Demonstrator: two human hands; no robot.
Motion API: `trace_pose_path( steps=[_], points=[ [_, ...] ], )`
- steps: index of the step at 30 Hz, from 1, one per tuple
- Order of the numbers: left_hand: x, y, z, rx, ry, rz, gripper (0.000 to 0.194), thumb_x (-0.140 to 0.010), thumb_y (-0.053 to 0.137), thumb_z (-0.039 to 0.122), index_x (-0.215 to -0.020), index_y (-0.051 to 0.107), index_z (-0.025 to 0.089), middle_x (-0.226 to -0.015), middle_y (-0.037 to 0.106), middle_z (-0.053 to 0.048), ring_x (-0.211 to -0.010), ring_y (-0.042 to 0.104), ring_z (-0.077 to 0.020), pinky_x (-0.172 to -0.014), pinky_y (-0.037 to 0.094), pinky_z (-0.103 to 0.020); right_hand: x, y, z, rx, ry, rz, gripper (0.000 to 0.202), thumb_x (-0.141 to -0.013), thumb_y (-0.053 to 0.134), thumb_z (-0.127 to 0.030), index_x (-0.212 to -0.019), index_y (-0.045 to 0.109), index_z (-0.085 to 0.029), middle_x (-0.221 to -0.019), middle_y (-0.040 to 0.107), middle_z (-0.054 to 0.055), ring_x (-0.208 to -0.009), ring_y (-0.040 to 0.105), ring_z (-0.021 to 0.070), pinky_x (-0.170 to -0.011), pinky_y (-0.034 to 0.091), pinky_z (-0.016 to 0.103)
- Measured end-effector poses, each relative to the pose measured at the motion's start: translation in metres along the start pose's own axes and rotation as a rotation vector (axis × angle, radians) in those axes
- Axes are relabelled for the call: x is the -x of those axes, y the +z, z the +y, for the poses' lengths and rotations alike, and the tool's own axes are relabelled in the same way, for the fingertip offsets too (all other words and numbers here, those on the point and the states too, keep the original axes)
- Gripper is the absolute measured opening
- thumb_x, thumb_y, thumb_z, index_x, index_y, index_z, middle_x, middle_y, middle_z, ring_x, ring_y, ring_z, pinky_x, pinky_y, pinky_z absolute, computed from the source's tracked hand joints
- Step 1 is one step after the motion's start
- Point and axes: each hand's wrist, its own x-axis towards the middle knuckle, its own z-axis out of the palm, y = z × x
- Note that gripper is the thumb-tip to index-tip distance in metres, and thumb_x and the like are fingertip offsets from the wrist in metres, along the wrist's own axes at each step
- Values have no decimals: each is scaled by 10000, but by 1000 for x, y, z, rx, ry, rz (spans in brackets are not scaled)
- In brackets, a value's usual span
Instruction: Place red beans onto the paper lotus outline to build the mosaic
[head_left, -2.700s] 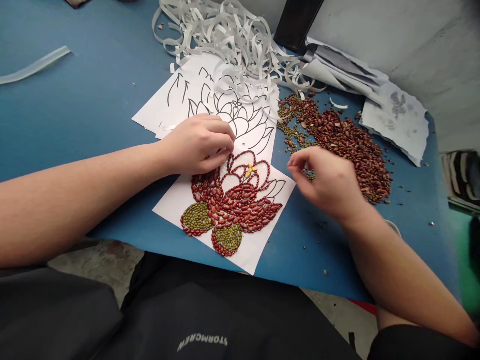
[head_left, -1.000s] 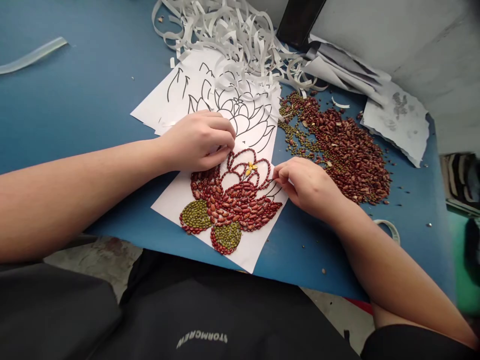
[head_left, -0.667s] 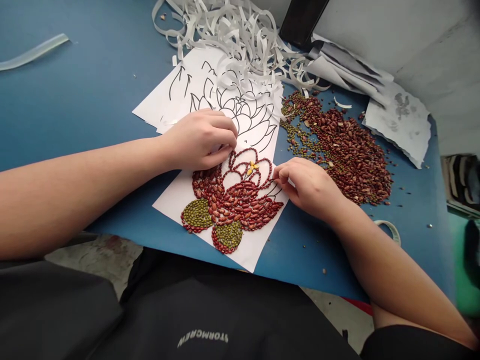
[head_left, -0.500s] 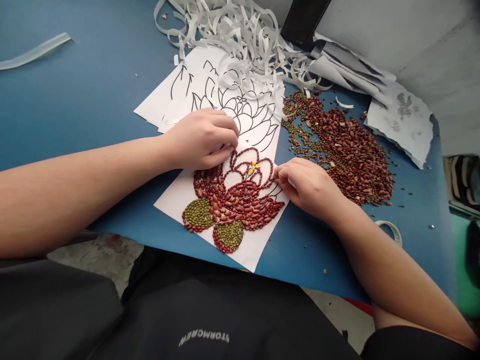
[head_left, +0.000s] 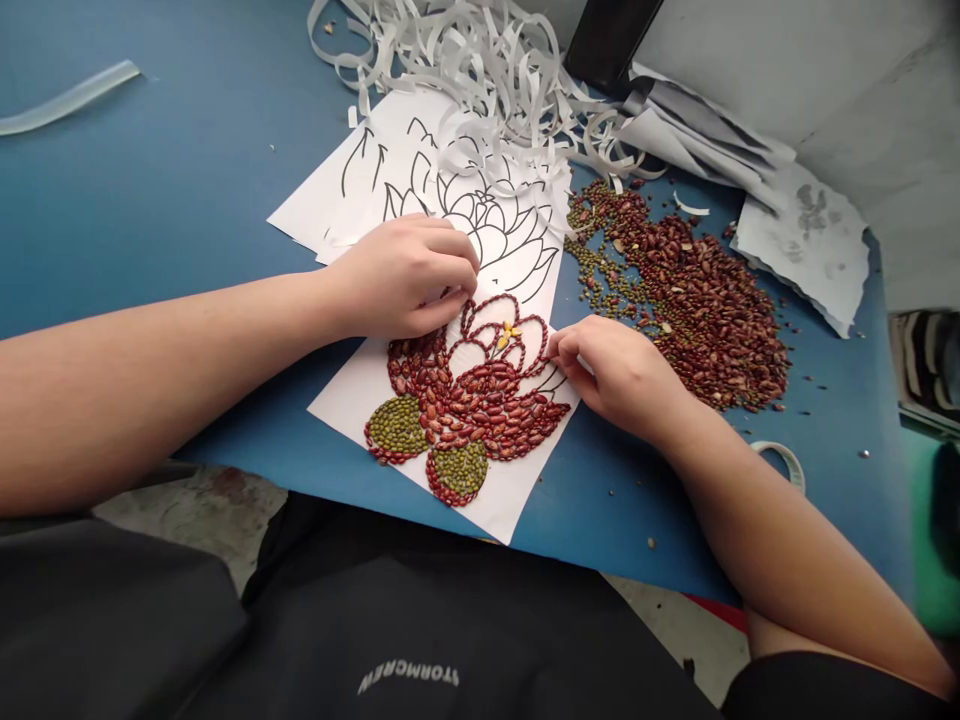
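Observation:
A lotus picture made of red speckled beans [head_left: 487, 395] and green mung beans [head_left: 462, 468] lies on a white paper sheet [head_left: 504, 508]. Yellow grains [head_left: 508, 334] mark the flower's centre, and some petals are only outlined. My left hand [head_left: 411, 275] rests at the sheet's upper left with its fingers curled together; whatever they hold, if anything, is hidden. At the right edge of the flower, my right hand [head_left: 619, 375] has thumb and fingertips pinched against the paper, beside bare drawn petal lines. What sits in that pinch is too small to make out.
Mixed loose beans [head_left: 712, 310] are heaped to the right on the blue table [head_left: 187, 180]. Behind the picture lie sheets with line drawings [head_left: 502, 235] and a tangle of white paper strips [head_left: 480, 60]. A tape roll [head_left: 784, 462] is near my right forearm; folded papers [head_left: 802, 225] lie at the back right.

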Motion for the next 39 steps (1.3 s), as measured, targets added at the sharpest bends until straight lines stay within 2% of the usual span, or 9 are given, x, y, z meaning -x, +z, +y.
trace_pose_path(
  steps=[7,11,14,18,21,24,33,36,39],
  points=[
    [0,1,-1,5,15,15,227,-920,498,290,-861,712,242,-976,768,-51,-892,709,-232,-869,546,-387,2,4,0,39,-1,19,213,-964,529,-47,-861,510,-233,-863,730,57,-788,648,192,-712,493,332],
    [1,3,-2,12,27,50,221,-914,503,283,-848,708,235,-959,766,-44,-879,714,-228,-838,556,-387,1,-3,0,-8,36,11,197,-936,554,-56,-883,511,-240,-885,733,45,-795,666,188,-719,523,326],
    [1,3,-2,19,21,52,216,-910,507,285,-844,706,234,-954,764,-41,-886,717,-228,-847,563,-392,1,-16,10,-15,150,73,157,-917,598,-100,-906,541,-245,-911,737,31,-787,677,180,-703,529,318],
    [2,4,-3,18,10,46,218,-911,506,289,-847,706,236,-959,761,-40,-894,718,-231,-871,570,-401,9,-34,42,111,411,242,93,-877,654,-189,-922,599,-248,-838,728,17,-655,637,177,-639,503,346],
    [1,3,-2,12,11,34,222,-918,499,291,-847,702,236,-960,761,-40,-896,719,-231,-865,571,-397,17,-41,63,139,552,258,115,-835,667,-210,-907,596,-266,-869,741,26,-700,662,203,-684,522,387],
    [1,1,-1,0,23,26,237,-930,482,291,-844,694,232,-963,764,-42,-891,720,-232,-845,565,-394,21,-42,72,136,627,234,119,-827,657,-216,-889,587,-290,-878,742,24,-723,671,223,-710,534,415],
    [0,0,0,0,3,-1,240,-928,482,297,-860,702,231,-984,764,-49,-894,714,-229,-866,557,-385,16,-30,71,220,657,102,94,-864,616,-203,-909,571,-272,-892,707,65,-788,658,260,-814,516,450],
    [0,0,-1,27,-17,-6,221,-908,503,296,-858,709,236,-977,763,-43,-906,710,-228,-893,558,-384,19,-25,79,319,586,68,96,-891,558,-173,-921,565,-264,-923,698,87,-871,641,282,-816,500,445],
    [0,2,-1,64,-22,20,202,-892,522,294,-848,714,247,-969,758,-43,-909,707,-231,-907,556,-392,25,-20,92,381,462,63,118,-890,533,-141,-902,553,-257,-870,668,83,-843,604,277,-777,488,436]
  ],
)
